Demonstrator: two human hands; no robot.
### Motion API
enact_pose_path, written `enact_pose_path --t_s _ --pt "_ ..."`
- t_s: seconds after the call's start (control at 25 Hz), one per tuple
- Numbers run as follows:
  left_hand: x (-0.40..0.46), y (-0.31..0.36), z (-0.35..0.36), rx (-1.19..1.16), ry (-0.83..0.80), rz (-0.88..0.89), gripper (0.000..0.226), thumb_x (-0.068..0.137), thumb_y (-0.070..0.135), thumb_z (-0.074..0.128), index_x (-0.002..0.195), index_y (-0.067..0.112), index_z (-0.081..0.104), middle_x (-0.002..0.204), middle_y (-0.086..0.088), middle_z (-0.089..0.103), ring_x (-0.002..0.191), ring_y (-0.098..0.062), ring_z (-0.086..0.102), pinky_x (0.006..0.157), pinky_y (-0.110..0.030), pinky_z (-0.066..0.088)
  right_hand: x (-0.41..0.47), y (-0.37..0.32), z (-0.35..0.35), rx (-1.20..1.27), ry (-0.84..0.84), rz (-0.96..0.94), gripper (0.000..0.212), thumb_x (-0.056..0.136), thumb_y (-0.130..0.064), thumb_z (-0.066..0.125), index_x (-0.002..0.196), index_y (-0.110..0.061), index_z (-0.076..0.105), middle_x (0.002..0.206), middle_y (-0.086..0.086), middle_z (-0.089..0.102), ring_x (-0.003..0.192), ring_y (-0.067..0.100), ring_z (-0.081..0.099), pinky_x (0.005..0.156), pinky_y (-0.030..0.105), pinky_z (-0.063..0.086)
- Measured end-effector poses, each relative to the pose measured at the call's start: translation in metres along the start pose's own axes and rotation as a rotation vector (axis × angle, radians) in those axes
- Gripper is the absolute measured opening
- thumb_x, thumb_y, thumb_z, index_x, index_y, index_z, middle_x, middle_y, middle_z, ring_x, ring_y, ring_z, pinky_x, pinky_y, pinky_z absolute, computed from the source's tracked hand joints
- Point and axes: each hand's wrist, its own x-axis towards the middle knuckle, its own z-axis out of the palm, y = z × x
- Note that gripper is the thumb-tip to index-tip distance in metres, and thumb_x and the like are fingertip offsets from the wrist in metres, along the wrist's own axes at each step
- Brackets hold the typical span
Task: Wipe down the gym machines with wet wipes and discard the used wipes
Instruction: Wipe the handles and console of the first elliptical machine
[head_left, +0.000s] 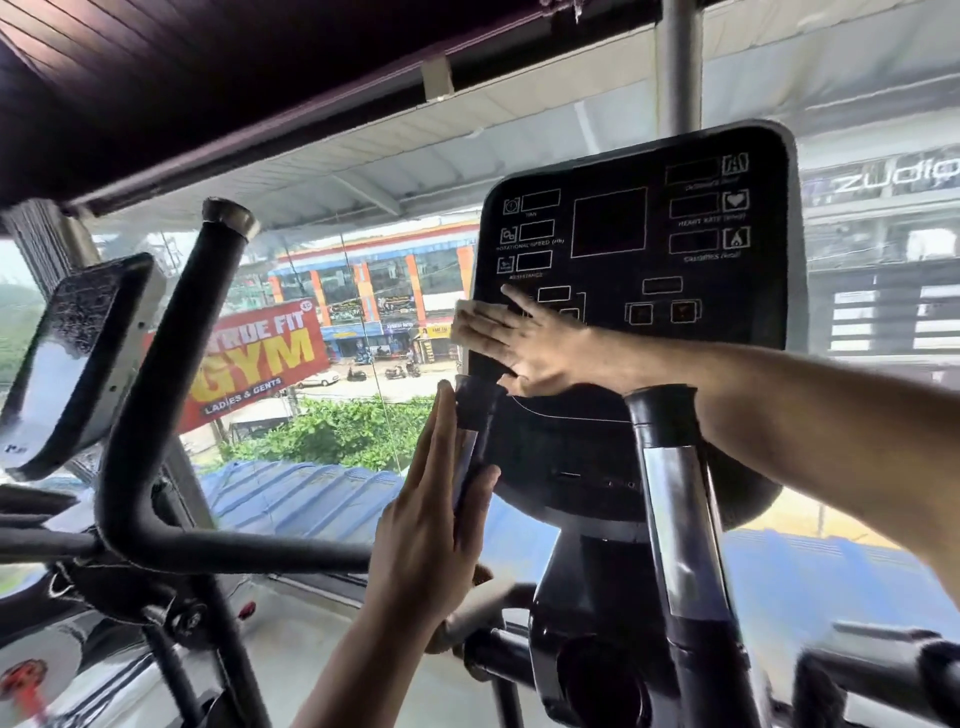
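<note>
The black console (639, 244) of an exercise machine stands in front of me at centre right. My right hand (524, 348) lies flat on the console's lower left corner with straight, spread fingers. It presses a pale wet wipe (464, 315), of which only an edge shows beyond the fingertips. My left hand (434, 499) is below it, with its fingers straight up along the machine's left handlebar (475, 410) and the thumb on the near side of the bar. The machine's right handlebar (670, 467) rises beside my right forearm.
A second machine stands at the left, with a curved black handle (171, 374) and a tilted console (78, 358). A glass window (363, 312) behind both machines looks out on a street and a red gym banner. The machine's column (597, 597) and frame fill the lower centre.
</note>
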Motion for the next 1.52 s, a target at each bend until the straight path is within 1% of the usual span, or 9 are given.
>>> enact_pose_path --t_s 0.16,0.36,0.48,0.64,0.8,0.92,1.12,1.36,1.52 --pt "-0.001 0.000 0.000 0.015 -0.004 -0.013 0.073 0.104 0.053 0.039 0.166 0.033 0.006 0.170 0.019 0.020 0.144 0.011 0.032 0.100 -0.027 0.043 -0.020 -0.007 0.003 -0.088 -0.015 -0.161 0.093 0.095 -0.074 0.006 0.160 -0.012 -0.017 0.168 0.010 -0.017 0.156 0.025 -0.013 0.109 0.049 -0.032" --pt "-0.001 0.002 -0.001 0.010 -0.006 -0.032 0.072 0.104 0.051 0.040 0.166 0.036 0.006 0.169 0.021 0.021 0.147 0.005 0.034 0.100 -0.018 0.042 -0.021 -0.017 -0.004 -0.037 -0.035 -0.154 0.091 0.090 -0.073 -0.006 0.155 -0.013 -0.024 0.164 0.008 -0.025 0.156 0.023 -0.017 0.121 0.055 -0.017" --pt "-0.002 0.000 0.000 0.011 -0.005 -0.017 0.072 0.104 0.050 0.040 0.166 0.034 0.007 0.170 0.019 0.022 0.144 0.018 0.026 0.101 -0.012 0.037 -0.009 0.002 -0.012 -0.010 -0.043 0.061 0.095 0.072 -0.069 -0.025 0.149 -0.013 -0.027 0.163 0.009 -0.025 0.156 0.021 -0.015 0.123 0.060 -0.009" --pt "-0.002 -0.001 -0.001 -0.008 -0.003 -0.015 0.073 0.103 0.054 0.038 0.165 0.041 0.002 0.169 0.024 0.019 0.141 0.003 0.039 0.098 -0.030 0.048 0.007 0.017 -0.016 0.095 -0.089 0.293 0.096 0.084 -0.075 -0.011 0.159 -0.015 -0.018 0.167 0.010 -0.021 0.155 0.022 -0.019 0.123 0.060 -0.006" --pt "-0.001 -0.001 0.001 0.009 0.003 -0.008 0.072 0.103 0.054 0.037 0.164 0.041 0.002 0.170 0.024 0.017 0.141 0.000 0.036 0.093 -0.028 0.048 -0.025 -0.017 -0.006 0.004 -0.091 0.098 0.101 0.084 -0.076 -0.006 0.159 -0.009 -0.019 0.164 0.012 -0.026 0.152 0.025 -0.027 0.115 0.047 -0.027" --pt "-0.002 0.000 0.001 0.011 -0.012 -0.025 0.072 0.103 0.057 0.034 0.165 0.038 0.003 0.170 0.022 0.016 0.144 0.014 0.028 0.097 -0.025 0.045 -0.036 -0.011 -0.012 0.018 -0.119 0.036 0.097 0.085 -0.074 -0.007 0.159 -0.012 -0.020 0.165 0.010 -0.027 0.152 0.021 -0.026 0.111 0.048 -0.031" --pt "-0.002 -0.002 0.001 0.021 -0.020 -0.023 0.070 0.106 0.056 0.037 0.166 0.036 0.005 0.171 0.020 0.017 0.133 0.034 0.018 0.092 -0.018 0.041 -0.022 0.029 -0.023 0.098 -0.143 0.312 0.110 0.068 -0.070 -0.024 0.160 -0.010 -0.014 0.166 0.012 -0.023 0.154 0.024 -0.021 0.124 0.056 -0.006" --pt "-0.001 -0.001 0.000 -0.001 -0.014 -0.017 0.072 0.105 0.051 0.040 0.165 0.040 0.002 0.170 0.023 0.016 0.144 0.001 0.035 0.092 -0.025 0.047 -0.049 -0.026 -0.014 0.069 -0.148 0.031 0.089 0.084 -0.066 -0.008 0.157 -0.015 -0.021 0.166 0.007 -0.022 0.152 0.018 -0.024 0.123 0.056 -0.015" --pt "-0.001 0.000 0.000 -0.006 -0.008 -0.017 0.072 0.104 0.053 0.039 0.162 0.048 -0.003 0.169 0.029 0.011 0.139 0.010 0.036 0.095 -0.035 0.056 -0.047 0.027 -0.025 0.182 -0.139 0.393 0.087 0.087 -0.063 -0.004 0.159 -0.015 -0.017 0.168 0.007 -0.020 0.154 0.019 -0.022 0.123 0.059 -0.011"
